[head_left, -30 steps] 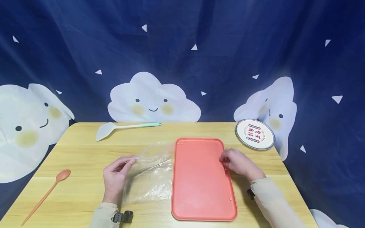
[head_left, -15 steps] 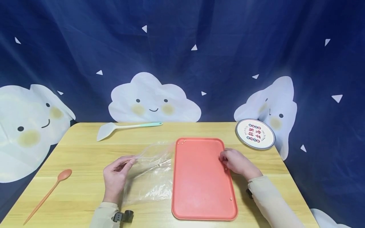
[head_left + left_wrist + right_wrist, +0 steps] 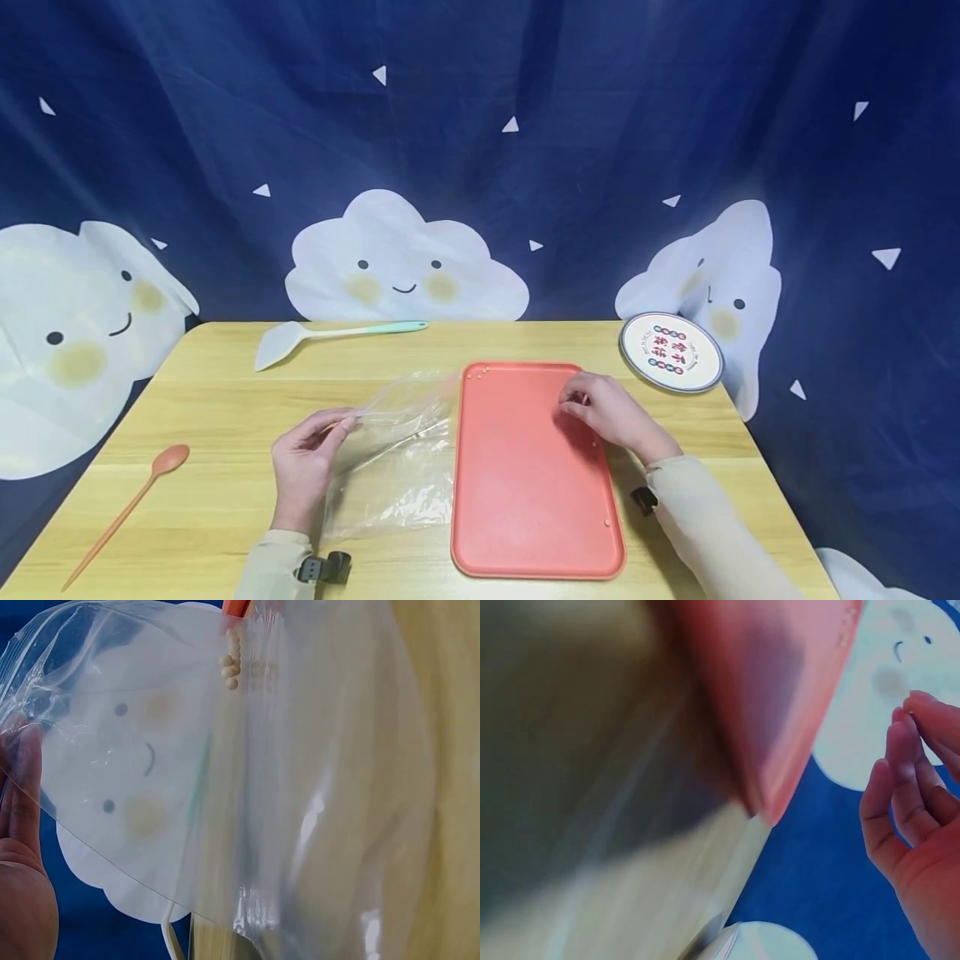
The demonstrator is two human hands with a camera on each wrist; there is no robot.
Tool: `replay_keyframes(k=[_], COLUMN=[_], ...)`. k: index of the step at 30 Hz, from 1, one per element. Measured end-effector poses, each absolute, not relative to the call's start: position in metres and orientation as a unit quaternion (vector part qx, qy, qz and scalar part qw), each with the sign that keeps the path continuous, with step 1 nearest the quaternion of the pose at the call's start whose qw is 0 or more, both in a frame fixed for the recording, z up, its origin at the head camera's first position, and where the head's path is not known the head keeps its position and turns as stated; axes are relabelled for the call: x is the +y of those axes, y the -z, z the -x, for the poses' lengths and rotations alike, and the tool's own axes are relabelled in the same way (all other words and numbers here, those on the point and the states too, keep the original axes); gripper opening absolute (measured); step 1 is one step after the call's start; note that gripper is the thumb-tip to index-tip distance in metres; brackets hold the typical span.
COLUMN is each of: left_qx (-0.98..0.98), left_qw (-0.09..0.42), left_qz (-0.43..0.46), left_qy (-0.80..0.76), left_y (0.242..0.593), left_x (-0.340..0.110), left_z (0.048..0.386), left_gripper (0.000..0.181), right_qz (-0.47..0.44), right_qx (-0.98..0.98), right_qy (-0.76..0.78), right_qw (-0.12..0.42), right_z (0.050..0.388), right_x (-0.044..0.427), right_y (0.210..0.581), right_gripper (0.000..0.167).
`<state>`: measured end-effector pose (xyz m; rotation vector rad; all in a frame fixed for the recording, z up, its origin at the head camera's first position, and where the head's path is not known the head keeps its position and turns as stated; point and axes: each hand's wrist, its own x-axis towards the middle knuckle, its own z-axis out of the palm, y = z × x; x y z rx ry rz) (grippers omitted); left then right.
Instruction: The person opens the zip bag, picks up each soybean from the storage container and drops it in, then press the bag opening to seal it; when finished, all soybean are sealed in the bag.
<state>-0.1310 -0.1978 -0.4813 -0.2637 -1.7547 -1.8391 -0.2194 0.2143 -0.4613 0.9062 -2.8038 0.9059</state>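
Observation:
My left hand pinches the upper edge of a clear plastic bag, which spreads toward the red tray. In the left wrist view, several pale beads show at the clear film; I cannot tell which side they lie on. Over the tray's upper right part hovers my right hand, thumb and index fingertips together. A tiny pale bead shows between those fingertips in the right wrist view. A few beads lie in the tray's far left corner, others along its right side.
A white spatula with a green-ended handle lies along the table's far edge. An orange spoon is at the left. The round patterned plate stands at the far right corner, before a blue curtain.
My right hand has moved from the tray's right rim leftward and slightly away from me, over the tray. My left hand and the bag have barely moved.

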Motion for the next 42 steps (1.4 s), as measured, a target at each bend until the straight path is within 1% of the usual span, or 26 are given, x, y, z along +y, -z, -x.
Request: replay_keyframes(k=[3,7,13,17,25,34,42], left_qx=[-0.652,-0.648,-0.643,-0.650,-0.653,-0.649,-0.650], left_qw=[0.290,0.295,0.295,0.289,0.289,0.287,0.283], left_qz=[0.110,0.121,0.123,0.110,0.094,0.101,0.097], left_qy=[0.691,0.692,0.696,0.694,0.693,0.697,0.699], left_y=[0.481,0.480,0.478,0.478,0.479,0.472,0.458], left_x=[-0.197,-0.196,-0.194,-0.194,-0.193,-0.190,-0.183], left_z=[0.132,0.133,0.132,0.132,0.132,0.130,0.124], left_gripper=[0.010,0.011,0.011,0.010,0.012,0.014,0.012], right_qz=[-0.297,-0.301,-0.304,-0.312,-0.343,-0.367,-0.384], right_qx=[-0.903,-0.898,-0.887,-0.874,-0.827,-0.797,-0.795], right_qy=[-0.308,-0.320,-0.348,-0.372,-0.444,-0.479,-0.468], right_qw=[0.031,0.015,-0.010,-0.010,0.004,-0.016,-0.044], right_z=[0.222,0.223,0.222,0.221,0.222,0.229,0.230], right_x=[0.206,0.192,0.166,0.147,0.101,0.055,0.029], right_y=[0.455,0.444,0.424,0.411,0.394,0.398,0.405], right_gripper=[0.008,0.003,0.006,0.003,0.007,0.006,0.007])
